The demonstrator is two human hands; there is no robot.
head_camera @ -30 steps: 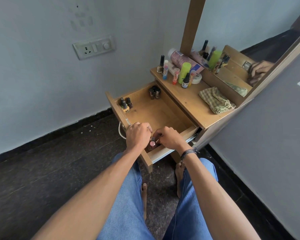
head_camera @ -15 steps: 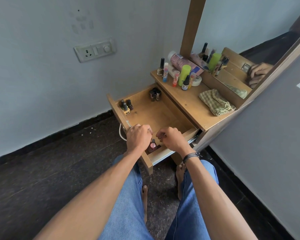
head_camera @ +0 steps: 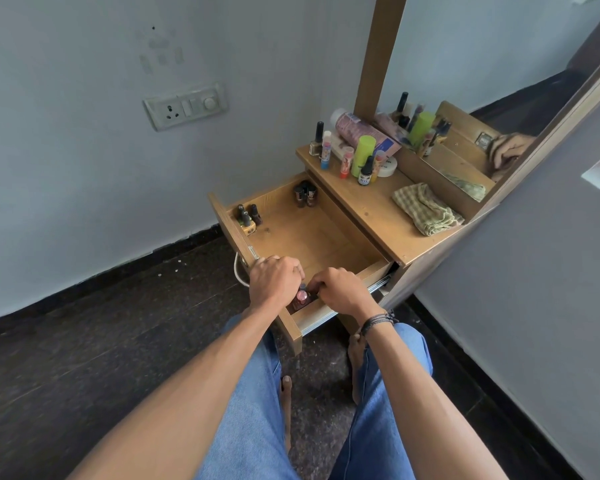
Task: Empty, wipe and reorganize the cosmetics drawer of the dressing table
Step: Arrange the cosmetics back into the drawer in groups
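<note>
Both of your grips are down in the near corner of the drawer [head_camera: 312,237], and the pink-capped bottle [head_camera: 302,297] stands right between them. Your left grip [head_camera: 276,282] curls over the drawer's front edge. Your right grip [head_camera: 340,289] curls in just beside the bottle. I cannot tell whether either one actually clasps anything, because the fingertips are hidden.

Beyond your left grip, three dark-capped bottles [head_camera: 248,216] are tucked in the far front corner. Farther back sits a dark cluster [head_camera: 305,195] I can't count.

Up past your right grip, the worktop [head_camera: 371,216] holds one green cylinder [head_camera: 363,155], one dropper bottle [head_camera: 365,172] with a label too small to read, one white tin [head_camera: 388,166] and one checked cloth [head_camera: 426,209].
</note>
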